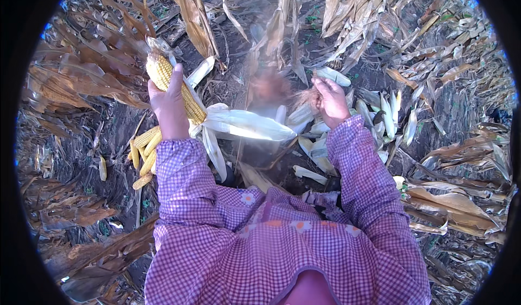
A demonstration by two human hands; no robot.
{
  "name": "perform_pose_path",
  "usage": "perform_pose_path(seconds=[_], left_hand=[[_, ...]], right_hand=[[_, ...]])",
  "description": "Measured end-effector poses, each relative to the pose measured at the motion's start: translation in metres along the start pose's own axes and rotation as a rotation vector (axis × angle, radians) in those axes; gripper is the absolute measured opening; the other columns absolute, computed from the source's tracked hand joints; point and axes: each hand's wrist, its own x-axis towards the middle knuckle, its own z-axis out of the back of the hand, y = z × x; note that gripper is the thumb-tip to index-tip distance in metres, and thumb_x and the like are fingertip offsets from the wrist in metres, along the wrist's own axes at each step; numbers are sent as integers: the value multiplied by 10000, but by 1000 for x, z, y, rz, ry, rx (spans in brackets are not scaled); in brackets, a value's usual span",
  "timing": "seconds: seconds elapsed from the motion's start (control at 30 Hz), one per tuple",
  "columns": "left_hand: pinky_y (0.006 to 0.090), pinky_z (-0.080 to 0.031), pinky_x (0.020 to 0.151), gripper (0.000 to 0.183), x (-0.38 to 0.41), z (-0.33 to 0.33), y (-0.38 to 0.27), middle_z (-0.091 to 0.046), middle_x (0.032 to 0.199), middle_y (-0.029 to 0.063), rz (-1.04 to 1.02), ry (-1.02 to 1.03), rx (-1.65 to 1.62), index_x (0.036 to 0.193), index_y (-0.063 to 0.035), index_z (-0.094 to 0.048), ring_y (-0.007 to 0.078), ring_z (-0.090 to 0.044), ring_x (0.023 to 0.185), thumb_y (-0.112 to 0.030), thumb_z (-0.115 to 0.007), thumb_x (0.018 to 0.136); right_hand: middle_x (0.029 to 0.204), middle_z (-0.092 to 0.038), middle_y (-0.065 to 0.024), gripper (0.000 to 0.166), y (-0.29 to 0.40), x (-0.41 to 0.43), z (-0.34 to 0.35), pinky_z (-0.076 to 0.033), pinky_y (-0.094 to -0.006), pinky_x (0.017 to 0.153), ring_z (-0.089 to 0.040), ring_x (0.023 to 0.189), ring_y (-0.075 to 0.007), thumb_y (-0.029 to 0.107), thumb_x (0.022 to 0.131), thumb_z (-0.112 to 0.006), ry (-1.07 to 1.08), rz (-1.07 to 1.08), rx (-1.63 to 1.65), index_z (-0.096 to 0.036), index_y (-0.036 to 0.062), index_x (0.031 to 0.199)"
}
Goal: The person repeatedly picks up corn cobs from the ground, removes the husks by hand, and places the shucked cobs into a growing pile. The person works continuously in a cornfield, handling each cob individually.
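My left hand (pixel 171 105) grips a yellow corn cob (pixel 163 71) whose kernels are bared. Pale husk leaves (pixel 248 124) are peeled back and spread from the cob's lower end, still attached there. Brown silk and a scrap of husk cling to its tip. To the right, my right hand (pixel 331 101) pinches a tuft of brown corn silk (pixel 307 97) between thumb and fingers, apart from the cob. A brownish blur hangs between the two hands; what it is cannot be told.
Husked cobs (pixel 146 150) lie heaped beside my left forearm, and a single cob (pixel 102 168) lies farther left. Corn ears in pale husks (pixel 388 116) are piled beyond my right forearm. Dry corn stalks and leaves (pixel 191 12) stand ahead and litter the soil on both sides.
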Motion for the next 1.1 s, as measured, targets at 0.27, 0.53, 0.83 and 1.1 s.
perform_pose_path(seconds=[0.27,0.53,0.83,1.1], left_hand=[[268,-471,784,577,-36,-36,8,-618,1023,61,185,546,149,1208,14,-516,126,-584,879,-312,-751,794],[286,-449,886,567,-106,-66,12,-602,1108,57,533,1197,-106,1260,18,-491,137,-567,995,-264,-729,830],[347,-524,737,397,-88,-65,0,-605,879,76,501,639,-305,1061,-35,-506,190,-614,814,-374,-627,893],[302,-494,648,326,-104,-86,-7,-592,790,58,424,516,-475,994,-51,-543,165,-587,698,-339,-647,880]], right_hand=[[1203,-583,-122,435,42,55,-24,-394,-305,987,-531,1139,-182,276,899,-620,107,327,-890,-537,22,1242],[1133,-586,-67,416,42,-89,-46,-455,-339,893,-564,1038,-160,309,971,-518,326,31,-4,-497,2,1250],[739,-471,22,276,46,-101,5,-326,-215,511,-375,577,-56,283,979,-484,185,-99,142,-553,30,1063],[1259,-521,-153,688,-2,-98,-35,-385,-344,984,-502,1155,-228,442,876,-622,526,-38,-538,-413,-17,1345]])
